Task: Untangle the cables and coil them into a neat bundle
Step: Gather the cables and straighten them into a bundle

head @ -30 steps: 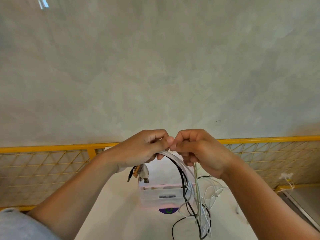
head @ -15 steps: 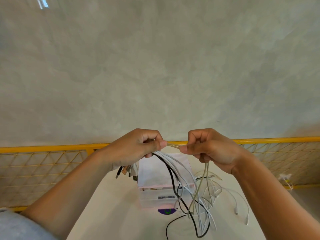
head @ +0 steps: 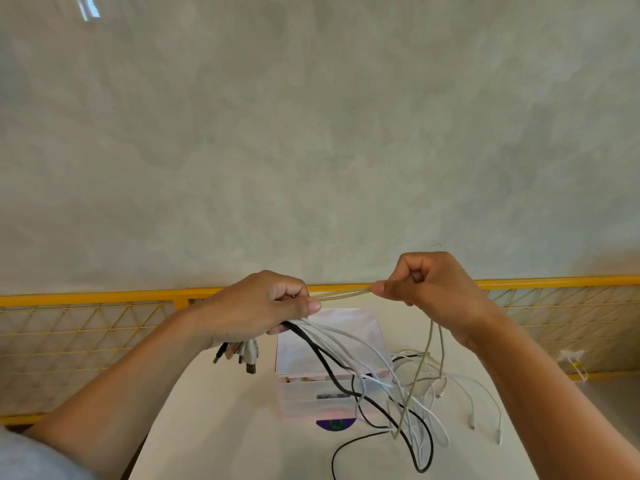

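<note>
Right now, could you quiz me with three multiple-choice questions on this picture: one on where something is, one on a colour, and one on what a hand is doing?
1. Where is the pale pink box?
A. on the white table
B. on a wall shelf
C. on the floor

2. What colour is the stretched cable between the left hand and the right hand?
A. black
B. red
C. beige

3. What is the right hand doing?
A. lying flat on the table
B. pinching the stretched cable
C. holding scissors

Answers:
1 A: the box stands on the tabletop, under the cable bundle that the left hand grips.
2 C: the taut strand reads pale beige.
3 B: the thumb and forefinger close on it.
</note>
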### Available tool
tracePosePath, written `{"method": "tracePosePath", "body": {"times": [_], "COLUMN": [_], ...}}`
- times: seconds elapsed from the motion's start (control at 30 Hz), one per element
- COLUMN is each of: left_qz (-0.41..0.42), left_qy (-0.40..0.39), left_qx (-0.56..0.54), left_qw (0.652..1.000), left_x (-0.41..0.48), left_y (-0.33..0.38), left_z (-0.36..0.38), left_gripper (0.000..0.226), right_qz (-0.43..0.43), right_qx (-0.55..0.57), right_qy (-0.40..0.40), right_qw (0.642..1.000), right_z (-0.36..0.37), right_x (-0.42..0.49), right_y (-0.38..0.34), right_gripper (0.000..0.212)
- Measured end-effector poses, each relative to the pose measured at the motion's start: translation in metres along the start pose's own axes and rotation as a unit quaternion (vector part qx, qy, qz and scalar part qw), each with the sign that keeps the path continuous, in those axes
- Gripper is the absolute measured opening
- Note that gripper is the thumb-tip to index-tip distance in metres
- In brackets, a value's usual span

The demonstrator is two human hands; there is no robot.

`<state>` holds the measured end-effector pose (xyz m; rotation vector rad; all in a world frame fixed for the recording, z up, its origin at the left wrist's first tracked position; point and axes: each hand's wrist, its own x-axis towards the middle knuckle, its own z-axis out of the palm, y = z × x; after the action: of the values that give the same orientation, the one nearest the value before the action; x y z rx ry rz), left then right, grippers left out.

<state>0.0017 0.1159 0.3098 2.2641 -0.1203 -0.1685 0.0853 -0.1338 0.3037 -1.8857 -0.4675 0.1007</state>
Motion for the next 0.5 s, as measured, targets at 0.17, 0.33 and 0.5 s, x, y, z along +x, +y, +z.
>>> {"method": "tracePosePath", "body": {"times": [0.17, 0.33, 0.5], "left_qz": [0.014, 0.012, 0.018], "left_qy": [0.081, 0.136, 0.105], "left_qx": [-0.072, -0.122, -0.075], "left_qw": [0.994, 0.983, 0.992], "left_x": [0.003, 0.003, -0.001], "left_y": [-0.001, 0.001, 0.001], "left_z": [-0.002, -0.005, -0.008], "left_gripper": [0.031, 0.031, 0.031], "right_qz": [-0.004, -0.009, -0.013], "right_qx": [-0.039, 0.029, 0.017], "right_qy": [0.099, 0.056, 0.153], "right_qw": [0.994, 0.998, 0.988], "right_z": [0.007, -0.002, -0.004], "right_x": [0.004, 0.003, 0.007], "right_y": [0.007, 0.008, 0.014], "right_gripper": [0.060, 0.030, 0.048]}}
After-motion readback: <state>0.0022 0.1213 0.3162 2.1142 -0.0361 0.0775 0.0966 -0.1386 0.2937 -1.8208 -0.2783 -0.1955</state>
